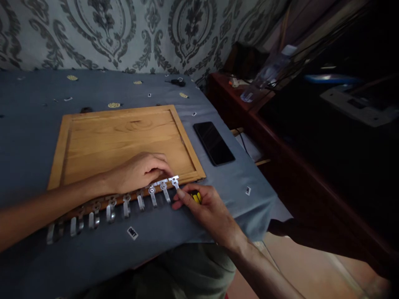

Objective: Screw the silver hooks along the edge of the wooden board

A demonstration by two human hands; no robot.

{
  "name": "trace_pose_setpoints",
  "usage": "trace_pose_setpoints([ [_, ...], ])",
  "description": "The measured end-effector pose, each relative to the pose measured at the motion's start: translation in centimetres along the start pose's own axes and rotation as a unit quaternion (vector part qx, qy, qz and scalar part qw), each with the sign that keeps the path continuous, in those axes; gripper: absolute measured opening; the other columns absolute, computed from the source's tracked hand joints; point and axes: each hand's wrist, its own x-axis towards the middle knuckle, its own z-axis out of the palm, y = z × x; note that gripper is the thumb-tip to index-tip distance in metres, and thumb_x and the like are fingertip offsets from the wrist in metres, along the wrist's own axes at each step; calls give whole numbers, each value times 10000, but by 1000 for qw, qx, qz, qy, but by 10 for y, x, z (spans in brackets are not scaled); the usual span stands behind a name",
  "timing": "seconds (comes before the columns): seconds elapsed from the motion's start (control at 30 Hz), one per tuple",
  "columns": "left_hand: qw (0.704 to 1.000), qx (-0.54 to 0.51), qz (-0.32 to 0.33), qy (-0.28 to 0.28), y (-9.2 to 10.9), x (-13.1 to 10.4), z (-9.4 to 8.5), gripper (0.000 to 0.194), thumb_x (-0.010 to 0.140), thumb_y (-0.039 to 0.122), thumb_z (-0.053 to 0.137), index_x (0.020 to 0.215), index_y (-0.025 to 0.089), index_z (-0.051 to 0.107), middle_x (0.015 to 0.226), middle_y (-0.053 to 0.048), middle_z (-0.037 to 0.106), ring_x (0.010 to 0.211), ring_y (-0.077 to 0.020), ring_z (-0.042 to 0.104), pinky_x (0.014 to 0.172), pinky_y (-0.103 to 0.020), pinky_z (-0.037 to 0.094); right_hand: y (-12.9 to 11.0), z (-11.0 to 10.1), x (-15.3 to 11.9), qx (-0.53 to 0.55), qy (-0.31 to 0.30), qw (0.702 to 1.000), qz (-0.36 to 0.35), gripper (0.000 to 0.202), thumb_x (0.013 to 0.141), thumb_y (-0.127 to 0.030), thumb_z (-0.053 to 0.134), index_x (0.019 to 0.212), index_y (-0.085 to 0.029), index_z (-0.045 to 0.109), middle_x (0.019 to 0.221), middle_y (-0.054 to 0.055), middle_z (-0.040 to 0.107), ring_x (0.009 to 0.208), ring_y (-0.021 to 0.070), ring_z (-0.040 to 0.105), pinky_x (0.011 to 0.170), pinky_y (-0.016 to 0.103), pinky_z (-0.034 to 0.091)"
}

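A row of silver metal hooks (152,195) runs along the near edge of a framed wooden board (124,137) lying on the bed. My left hand (141,170) reaches over the board, fingers bent together, fingertips at the top of the rightmost hook (175,182). Thumb and fingers of my right hand (207,209) pinch the lower part of that same hook. Tucked in the right palm is a yellow-and-black object (197,197), mostly hidden by the fingers. My left forearm partly covers the hooks further left.
A black phone (214,143) lies right of the board. Keys (177,82) rest farther back on the blue cloth (28,137). On the right, a dark red cabinet (264,124) carries a clear plastic bottle (269,72) and cables. The bed edge drops to a tiled floor (299,257).
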Motion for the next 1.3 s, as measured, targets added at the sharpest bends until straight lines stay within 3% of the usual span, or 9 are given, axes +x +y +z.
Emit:
trace_pose_setpoints([
  [0.67,995,41,83,23,-3,-8,4,355,1095,95,515,1146,176,856,1069,-70,809,973,-166,771,875,-269,578,2,0,1,17,-30,999,-4,357,972,-530,664,791,-241,768,756,35,825,681,153,659,704,304,483],
  [0.93,995,42,90,19,-2,-8,3,353,1091,80,520,1081,171,861,1040,-67,804,948,-154,766,860,-251,562,2,-1,2,0,-29,999,-21,351,989,-487,653,771,-241,776,770,31,824,751,166,704,777,310,508],
  [1.3,995,47,84,5,1,-6,1,363,1082,85,501,1054,157,856,1019,-65,790,918,-145,741,833,-245,545,0,2,2,14,-30,999,2,358,962,-532,659,794,-234,762,750,42,827,671,153,655,699,299,481],
])
